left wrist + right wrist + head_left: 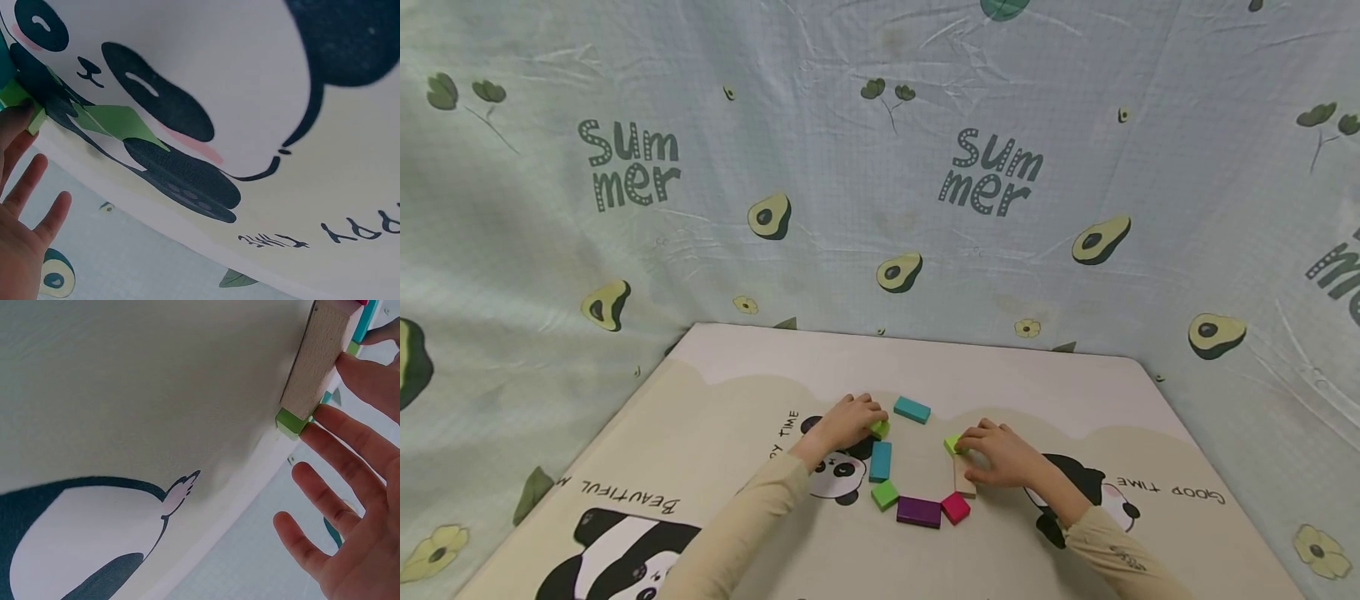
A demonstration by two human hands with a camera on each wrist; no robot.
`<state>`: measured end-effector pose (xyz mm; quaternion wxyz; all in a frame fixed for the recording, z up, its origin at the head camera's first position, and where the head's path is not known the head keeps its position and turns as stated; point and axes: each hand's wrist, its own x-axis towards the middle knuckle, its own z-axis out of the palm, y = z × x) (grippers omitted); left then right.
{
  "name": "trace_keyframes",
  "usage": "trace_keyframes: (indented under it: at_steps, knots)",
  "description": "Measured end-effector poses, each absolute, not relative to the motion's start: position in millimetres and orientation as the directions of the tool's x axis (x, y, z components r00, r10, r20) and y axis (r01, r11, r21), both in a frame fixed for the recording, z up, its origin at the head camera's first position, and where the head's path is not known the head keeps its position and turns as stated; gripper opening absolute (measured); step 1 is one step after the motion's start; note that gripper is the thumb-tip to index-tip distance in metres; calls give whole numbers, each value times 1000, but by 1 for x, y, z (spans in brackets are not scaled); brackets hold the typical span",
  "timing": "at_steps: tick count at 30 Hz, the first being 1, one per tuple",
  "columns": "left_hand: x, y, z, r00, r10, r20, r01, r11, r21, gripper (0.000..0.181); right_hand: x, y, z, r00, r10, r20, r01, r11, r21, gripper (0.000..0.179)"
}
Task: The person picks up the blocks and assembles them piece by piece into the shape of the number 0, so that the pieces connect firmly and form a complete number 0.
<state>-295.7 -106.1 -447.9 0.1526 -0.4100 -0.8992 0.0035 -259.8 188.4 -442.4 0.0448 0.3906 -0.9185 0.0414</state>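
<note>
In the head view my left hand [848,422] has its fingertips on a lime green block [880,429], seeming to pinch it; the left wrist view shows this green block [31,115] under a fingertip, other fingers spread. My right hand [1002,455] touches another lime green block [951,444] and a plain wooden block [964,477]. Seen from the right wrist, fingertips rest at the green block [289,423] while the thumb touches the wooden block's side [315,359]. A blue block [881,462] lies just below the left hand's green block.
Another blue block [912,409] lies at the back between the hands. Towards the front, a green block [884,495], a purple block [918,512] and a red block [956,507] complete a rough ring. The panda-printed table [760,350] meets a hanging avocado-print cloth [820,275].
</note>
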Motion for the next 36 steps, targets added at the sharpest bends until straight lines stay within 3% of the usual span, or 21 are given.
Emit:
trace_keyframes:
  at_steps: [16,36]
  knots:
    - [-292,-104,-449,-575,760,304,766,630,-127,21,-258,189,-442,-686,-717,127,-726,686,-49,33]
    - [-291,-94,-447,-602,756,258,766,638,-80,23,-259,186,-443,-707,-700,104,-706,706,-50,33]
